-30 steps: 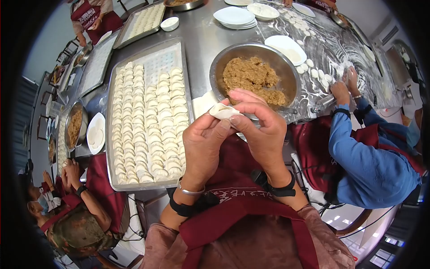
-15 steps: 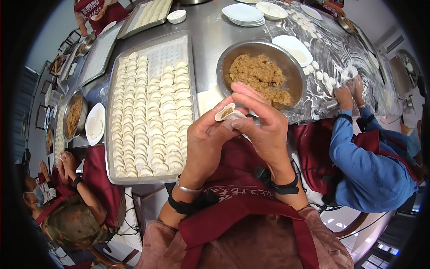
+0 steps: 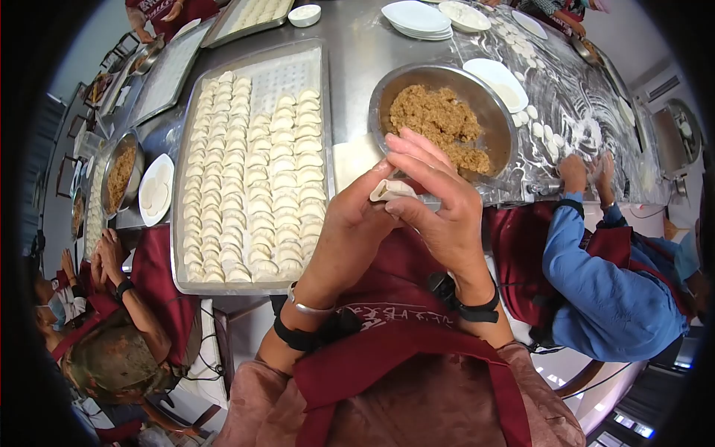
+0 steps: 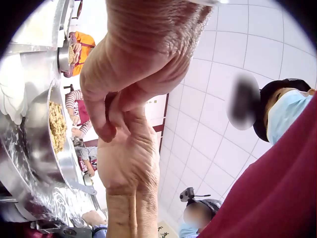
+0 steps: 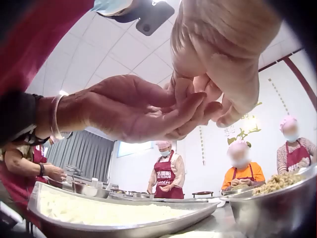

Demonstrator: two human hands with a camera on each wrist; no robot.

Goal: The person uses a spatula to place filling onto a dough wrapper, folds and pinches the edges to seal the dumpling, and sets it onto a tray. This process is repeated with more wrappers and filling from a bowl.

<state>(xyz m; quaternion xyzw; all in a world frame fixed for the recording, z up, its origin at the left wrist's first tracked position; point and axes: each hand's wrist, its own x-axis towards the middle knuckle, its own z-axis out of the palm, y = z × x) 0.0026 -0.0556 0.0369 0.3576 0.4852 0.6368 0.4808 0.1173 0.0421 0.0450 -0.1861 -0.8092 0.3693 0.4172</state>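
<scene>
In the head view, a partly folded dumpling (image 3: 392,191) is held between both hands, its white wrapper gaping a little at the left end. My left hand (image 3: 356,229) grips it from the left, fingers bent up behind it. From the right, my right hand (image 3: 445,210) pinches the wrapper with its thumb low in front, the other fingers reaching up and left. Both wrist views show the fingers of the two hands meeting closely and hiding the dumpling. Just beyond the hands sits a steel bowl (image 3: 508,141) of brown filling.
At the left lies a large metal tray (image 3: 325,82) with rows of finished dumplings. White wrappers (image 3: 354,159) lie beside the bowl. A plate (image 3: 495,80) stands behind it, near flour (image 3: 596,127) on the table. A person in blue sleeves (image 3: 596,283) works at the right.
The wrapper's opening showed filling half a second ago; now its edges stand closer together and the filling is barely visible. Both hands stay on it. The tray and bowl have shifted upward in view.
</scene>
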